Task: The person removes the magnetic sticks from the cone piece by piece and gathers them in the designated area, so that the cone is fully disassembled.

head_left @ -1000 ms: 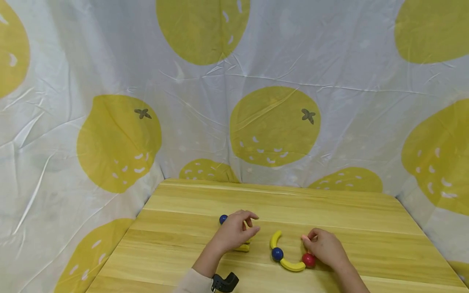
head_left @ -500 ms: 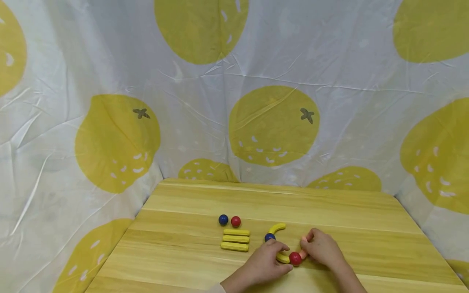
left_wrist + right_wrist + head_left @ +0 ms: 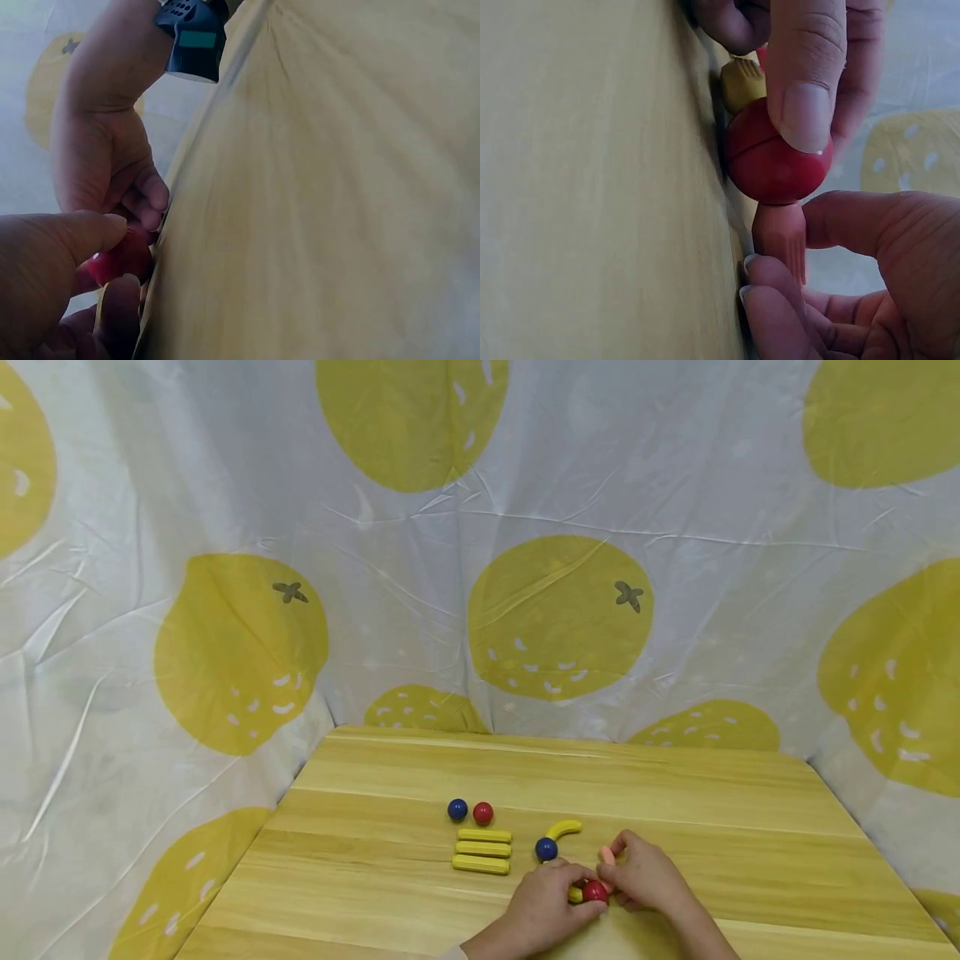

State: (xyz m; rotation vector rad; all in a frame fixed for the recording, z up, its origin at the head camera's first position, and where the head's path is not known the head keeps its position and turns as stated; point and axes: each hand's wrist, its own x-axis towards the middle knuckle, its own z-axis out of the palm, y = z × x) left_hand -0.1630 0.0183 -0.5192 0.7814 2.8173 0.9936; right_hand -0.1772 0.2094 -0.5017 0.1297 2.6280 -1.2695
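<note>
My left hand (image 3: 546, 902) pinches a red ball (image 3: 776, 157) between thumb and fingers, low over the table. Thumb and fingers of my right hand (image 3: 648, 872) hold a curved pink stick (image 3: 607, 855), whose end meets the ball in the right wrist view. On the ball's other side is a yellow curved stick (image 3: 574, 894), largely hidden by the left hand. Beyond that hand lies a blue ball (image 3: 546, 849) with a second yellow curved stick (image 3: 566, 828) at its far side. Together these pieces form an arc that opens away from me.
Left of the arc, three straight yellow sticks (image 3: 482, 850) lie side by side on the wooden table (image 3: 712, 802). Just behind them sit a loose blue ball (image 3: 457, 811) and a loose red ball (image 3: 483, 813). A lemon-print cloth (image 3: 420, 610) hangs around the table.
My left hand has come right, from over the straight sticks to the arc's red ball. The arc has shifted left and turned. My right hand has moved slightly left with the pink stick.
</note>
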